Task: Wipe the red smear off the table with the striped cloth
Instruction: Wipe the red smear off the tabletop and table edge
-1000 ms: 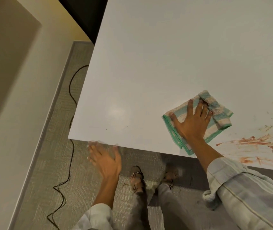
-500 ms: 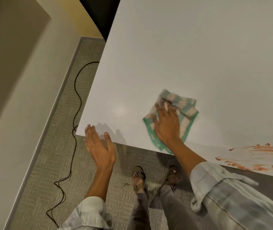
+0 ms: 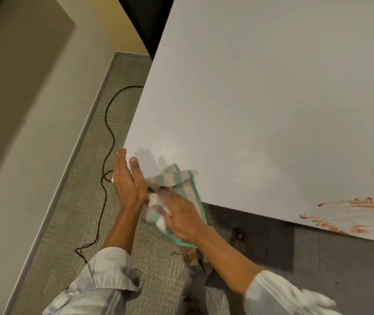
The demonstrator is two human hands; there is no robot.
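In the head view, a large, flat white table (image 3: 272, 98) fills the upper right of the scene, with its near edge running diagonally from the left corner down toward the right. The green-and-white striped cloth (image 3: 182, 183) lies crumpled at that near edge close to the table's left corner, partly on the tabletop and partly hanging off it over the floor. The right hand (image 3: 181, 214) lies flat on top of the cloth with its fingers spread and pointing left, pressing down rather than curled around it; the hand is blurred, so the exact finger contact is hard to read. The left hand (image 3: 128, 180) is held open just beside the left side of the cloth, palm facing right toward it, fingers straight and pointing away, at the table's corner; the palm edge appears to meet the cloth, though the blur leaves this uncertain. Both forearms come out of rolled pale blue sleeves (image 3: 104, 280) at the bottom.

The red smear (image 3: 354, 214) streaks across the near right part of the table, along the near edge, well apart from the cloth and both hands.

Beneath the table lies grey-green textured carpet (image 3: 86, 201), with a thin black cable (image 3: 107, 142) snaking across it on the left, beside a beige wall (image 3: 33, 133). A sandalled foot (image 3: 192, 255) shows on the carpet just below the cloth.
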